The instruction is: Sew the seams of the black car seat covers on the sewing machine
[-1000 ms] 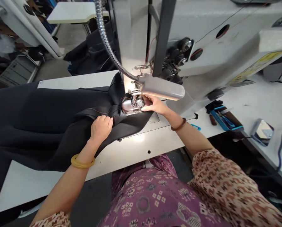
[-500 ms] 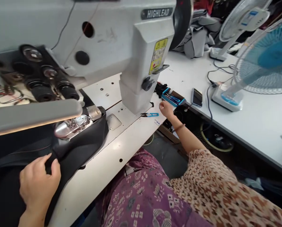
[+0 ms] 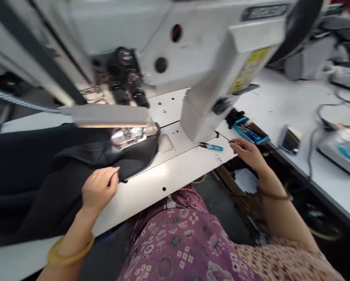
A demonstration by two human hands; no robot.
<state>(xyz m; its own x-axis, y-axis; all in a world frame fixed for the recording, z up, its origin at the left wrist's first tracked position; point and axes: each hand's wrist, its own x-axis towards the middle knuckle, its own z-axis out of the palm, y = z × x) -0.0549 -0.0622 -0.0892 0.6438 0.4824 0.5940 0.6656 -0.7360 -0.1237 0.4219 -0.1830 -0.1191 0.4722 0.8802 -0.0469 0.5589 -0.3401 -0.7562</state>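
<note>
My left hand (image 3: pixel 99 189) is closed, pinching the edge of the black fabric (image 3: pixel 46 171) that lies on the sewing table and runs under the sewing machine's presser foot (image 3: pixel 128 136). My right hand (image 3: pixel 249 153) hovers over the table's right end. Its fingers pinch a thin dark tool (image 3: pixel 224 137) that points left toward the machine's base. Blue thread snips (image 3: pixel 211 146) lie on the table just left of that hand. The white sewing machine (image 3: pixel 210 58) towers over both hands, and the picture is smeared by motion.
A blue tray of small tools (image 3: pixel 251 133) sits just beyond my right hand, with a phone (image 3: pixel 289 139) to its right. Cables and a fan base (image 3: pixel 339 146) occupy the far right table. A lamp bar (image 3: pixel 107 116) hangs over the needle area. An open box (image 3: pixel 239 179) sits under the table.
My right hand left the needle area, reached to the blue tray, and now holds a thin dark tool nearer the snips. My left hand kept hold of the fabric. The view swung right, then partly back.
</note>
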